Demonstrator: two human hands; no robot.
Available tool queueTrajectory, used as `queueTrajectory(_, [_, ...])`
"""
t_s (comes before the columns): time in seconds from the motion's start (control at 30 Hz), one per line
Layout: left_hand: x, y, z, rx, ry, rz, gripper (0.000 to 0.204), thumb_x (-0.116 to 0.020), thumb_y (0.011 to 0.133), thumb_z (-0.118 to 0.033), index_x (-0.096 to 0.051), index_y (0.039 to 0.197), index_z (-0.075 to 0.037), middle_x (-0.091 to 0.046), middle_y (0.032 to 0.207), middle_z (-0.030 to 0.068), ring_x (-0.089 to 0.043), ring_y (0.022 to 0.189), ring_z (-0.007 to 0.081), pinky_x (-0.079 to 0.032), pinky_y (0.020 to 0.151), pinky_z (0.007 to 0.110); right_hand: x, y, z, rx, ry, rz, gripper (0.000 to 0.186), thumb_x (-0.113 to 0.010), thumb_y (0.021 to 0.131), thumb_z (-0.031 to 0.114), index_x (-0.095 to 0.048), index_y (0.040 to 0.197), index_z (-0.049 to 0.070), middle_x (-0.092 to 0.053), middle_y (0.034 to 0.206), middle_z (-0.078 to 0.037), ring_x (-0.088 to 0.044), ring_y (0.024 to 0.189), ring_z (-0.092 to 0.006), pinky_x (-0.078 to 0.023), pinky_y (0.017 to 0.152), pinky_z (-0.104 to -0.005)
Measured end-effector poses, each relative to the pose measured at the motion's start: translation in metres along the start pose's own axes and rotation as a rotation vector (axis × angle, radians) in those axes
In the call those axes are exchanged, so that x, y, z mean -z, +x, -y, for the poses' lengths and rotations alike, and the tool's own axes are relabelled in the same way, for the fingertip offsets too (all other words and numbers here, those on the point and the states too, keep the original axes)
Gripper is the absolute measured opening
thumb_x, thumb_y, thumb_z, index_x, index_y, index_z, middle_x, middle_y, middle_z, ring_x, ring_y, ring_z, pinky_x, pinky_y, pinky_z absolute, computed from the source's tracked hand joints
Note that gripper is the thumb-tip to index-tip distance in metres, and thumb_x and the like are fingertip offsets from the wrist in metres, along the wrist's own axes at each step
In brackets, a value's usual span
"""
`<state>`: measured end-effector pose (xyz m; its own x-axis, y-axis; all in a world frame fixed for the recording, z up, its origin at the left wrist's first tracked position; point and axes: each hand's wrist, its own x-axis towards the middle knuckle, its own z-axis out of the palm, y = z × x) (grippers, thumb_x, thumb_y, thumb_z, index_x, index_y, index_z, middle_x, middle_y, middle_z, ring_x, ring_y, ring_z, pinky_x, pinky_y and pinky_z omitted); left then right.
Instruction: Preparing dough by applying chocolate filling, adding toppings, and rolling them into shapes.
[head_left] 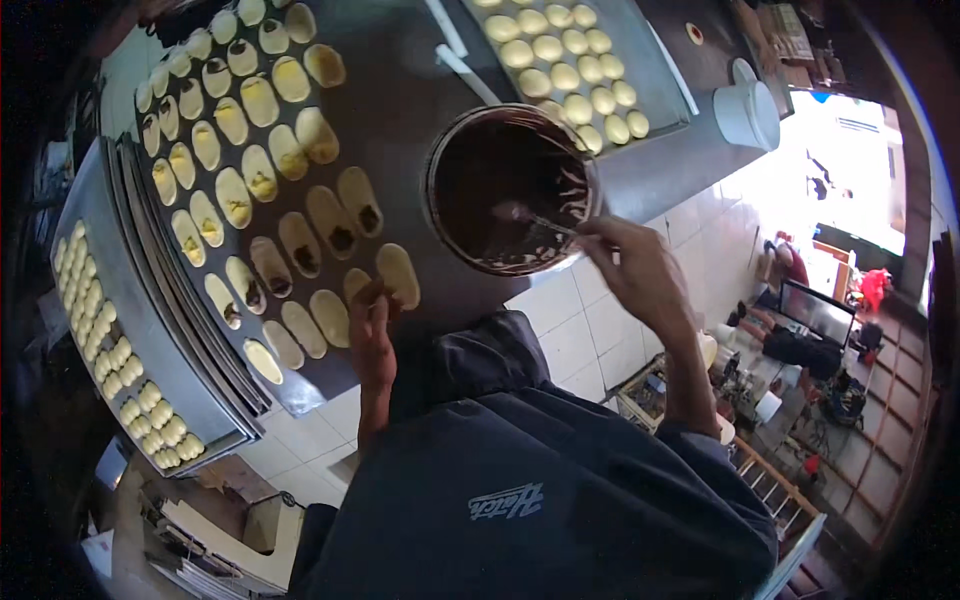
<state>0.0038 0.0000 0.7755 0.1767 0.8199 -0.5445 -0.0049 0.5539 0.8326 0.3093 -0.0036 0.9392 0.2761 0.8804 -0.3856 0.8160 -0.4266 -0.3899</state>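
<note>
Right hand (640,270) pinches spoon (545,225) in chocolate bowl (512,190); left hand (372,330) fingers narrow, touching oval dough piece (358,285) on dark tray (390,110).

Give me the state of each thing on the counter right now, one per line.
Bowl: upright, dark chocolate filling inside.
Spoon: held by right hand, tip in bowl.
Dough ovals: flat on dark tray, several dotted with filling.
Left hand: fingers touching an oval.
White jug: upright.
</note>
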Motion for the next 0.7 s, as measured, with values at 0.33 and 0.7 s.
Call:
queueTrajectory(0.33, [-0.105,-0.023,0.007,0.017,-0.197,0.048,0.040,-0.040,0.098,-0.019,-0.045,0.135,-0.004,-0.060,0.116,0.0091,-0.061,0.099,0.0173,-0.046,0.086,0.027,-0.041,0.056,-0.033,0.441,-0.403,0.443,0.016,-0.056,0.076,0.011,-0.064,0.080,-0.002,-0.066,0.081,-0.016,-0.063,0.065,-0.0350,-0.051,0.060,-0.0403])
queueTrajectory(0.7, [-0.107,-0.034,0.011,-0.008,-0.241,-0.139,0.041,-0.041,0.098,-0.018,-0.044,0.136,-0.005,-0.061,0.116,0.0097,-0.061,0.101,0.0174,-0.046,0.083,0.028,0.031,0.044,-0.061,0.267,0.316,0.733,0.026,-0.059,0.090,0.025,-0.070,0.101,0.004,-0.064,0.072,-0.007,-0.051,0.057,-0.0154,-0.040,0.053,-0.0280])
